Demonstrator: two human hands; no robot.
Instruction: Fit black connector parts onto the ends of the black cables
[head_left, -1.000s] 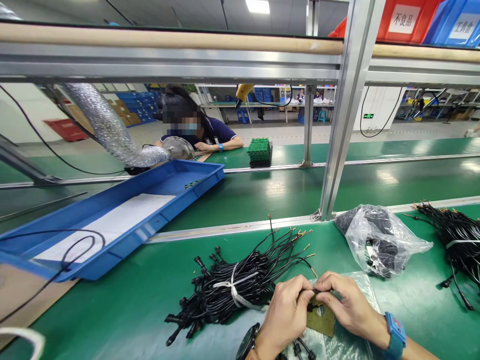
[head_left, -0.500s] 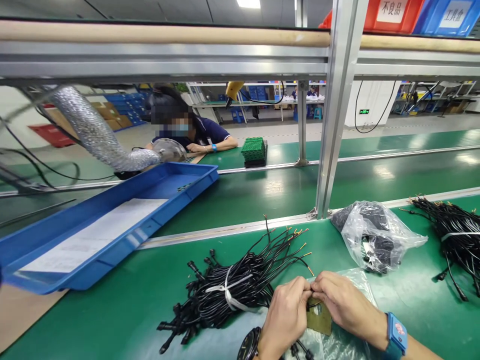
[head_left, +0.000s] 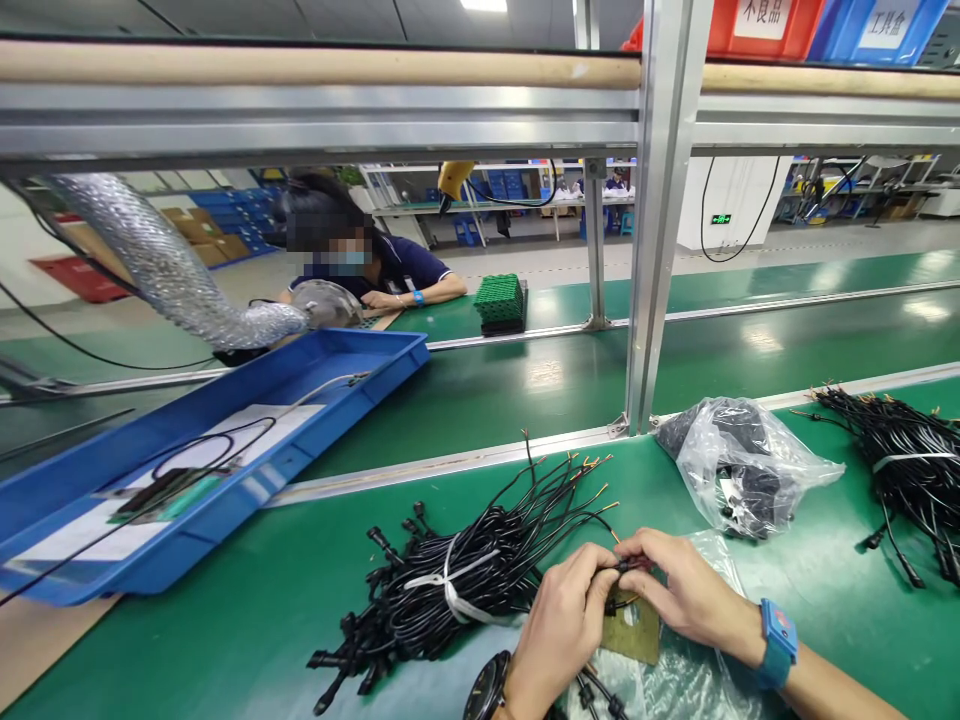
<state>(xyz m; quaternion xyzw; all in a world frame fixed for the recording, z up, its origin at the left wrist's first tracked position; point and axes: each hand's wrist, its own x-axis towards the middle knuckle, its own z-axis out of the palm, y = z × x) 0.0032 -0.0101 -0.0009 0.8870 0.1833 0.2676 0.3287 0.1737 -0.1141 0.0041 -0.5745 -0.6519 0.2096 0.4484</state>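
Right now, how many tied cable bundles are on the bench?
2. The near bundle lies left of the left hand; the far bundle lies right of the bag, cut off by the picture's edge. Others may be hidden.

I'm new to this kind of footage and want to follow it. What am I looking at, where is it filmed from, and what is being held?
There is no machine doing the handling: these are a person's bare left hand and right hand. One head-worn camera takes every picture, looking forward and down.

Both hands pinch a small dark piece, mostly hidden by the fingers, above a flat brass-coloured plate with a hole.

On the shiny green work surface, to the left, lies a bundle of black cables tied with a white strip. Beyond the right hand sits a clear plastic bag of dark items. Farther left is a long blue plastic tray. Across the bench is a co-worker in a dark blue shirt.
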